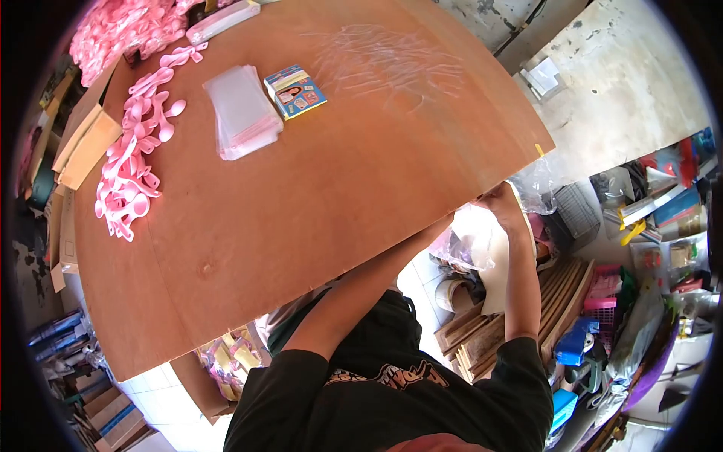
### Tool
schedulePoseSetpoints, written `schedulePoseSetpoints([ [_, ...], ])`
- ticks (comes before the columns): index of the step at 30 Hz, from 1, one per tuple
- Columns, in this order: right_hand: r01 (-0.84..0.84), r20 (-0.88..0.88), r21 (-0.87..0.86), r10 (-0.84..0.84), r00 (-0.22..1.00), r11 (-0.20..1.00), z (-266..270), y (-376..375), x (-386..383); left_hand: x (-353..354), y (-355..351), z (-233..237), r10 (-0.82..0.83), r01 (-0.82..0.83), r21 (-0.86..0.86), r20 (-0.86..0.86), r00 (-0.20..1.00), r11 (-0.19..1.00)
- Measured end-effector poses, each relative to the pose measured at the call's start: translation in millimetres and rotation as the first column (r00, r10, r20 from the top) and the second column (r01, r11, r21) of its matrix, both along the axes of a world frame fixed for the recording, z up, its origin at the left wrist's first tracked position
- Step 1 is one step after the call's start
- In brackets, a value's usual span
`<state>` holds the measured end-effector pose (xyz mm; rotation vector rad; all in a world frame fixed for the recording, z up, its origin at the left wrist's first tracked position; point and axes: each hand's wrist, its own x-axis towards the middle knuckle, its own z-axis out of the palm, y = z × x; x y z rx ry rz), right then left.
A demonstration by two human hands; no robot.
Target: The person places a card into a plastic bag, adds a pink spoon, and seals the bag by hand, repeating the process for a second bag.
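Observation:
My right hand (497, 199) is at the table's right edge with its fingers curled in, and what they hold is hidden. My left forearm (380, 271) reaches across to the same spot, where the tabletop edge covers the left hand and its fingers. Just below the hands hangs a clear plastic bag (461, 250). On the brown table (301, 203) lie a stack of clear plastic sleeves (242, 113) and a blue printed card pack (295, 92). Thin clear plastic strips (392, 64) are scattered near the far side. Pink plastic spoons (135, 166) form a long row at the left.
A large pile of pink wrapped items (124, 34) rises at the far left, near a cardboard box (89, 147). Below the table edge stands an open carton (197, 384) of small packets. Wooden planks (482, 343) and a pink basket (602, 301) crowd the floor at right.

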<state>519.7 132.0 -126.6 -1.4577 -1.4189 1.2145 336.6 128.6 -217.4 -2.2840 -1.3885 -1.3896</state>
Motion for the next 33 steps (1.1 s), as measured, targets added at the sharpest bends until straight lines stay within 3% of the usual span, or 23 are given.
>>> schedulePoseSetpoints([
  [6,0.050,0.126,-0.033,-0.045,0.991,0.998,-1,-25,17,11,-2,0,0.048,-0.048,-0.053,0.007,0.999,0.997],
  [7,-0.007,0.431,0.040,-0.011,0.902,0.999,-10,-29,24,12,-3,1,0.061,-0.061,-0.058,0.007,0.998,0.996],
  [8,-0.082,0.693,0.091,-0.004,0.721,0.992,-19,-32,31,11,-3,1,0.061,-0.060,-0.061,0.006,0.998,0.996],
  [10,-0.094,0.664,0.120,-0.009,0.748,0.988,-34,-31,38,8,-6,2,0.038,-0.038,-0.012,0.003,0.999,0.999],
  [12,0.158,0.402,0.149,-0.206,0.892,0.976,-44,-24,41,8,-5,4,0.036,-0.036,-0.010,0.011,0.999,0.999],
  [16,0.032,0.426,0.213,-0.123,0.896,0.976,-19,-1,37,9,-4,6,0.029,-0.027,-0.045,0.029,0.999,0.999],
  [18,0.002,0.463,0.142,-0.068,0.884,0.990,3,10,35,8,-2,8,0.028,-0.025,-0.071,0.044,0.999,0.997],
  [21,-0.034,0.199,-0.008,0.035,0.979,0.999,23,17,30,6,-2,9,0.031,-0.024,-0.109,0.066,0.997,0.994],
  [28,-0.032,0.287,-0.114,0.064,0.956,0.993,45,9,36,6,-1,10,0.027,-0.001,-0.197,0.128,0.991,0.980],
  [33,0.095,0.399,0.013,-0.092,0.912,0.995,47,6,26,3,0,12,0.018,0.019,-0.227,0.162,0.987,0.974],
])
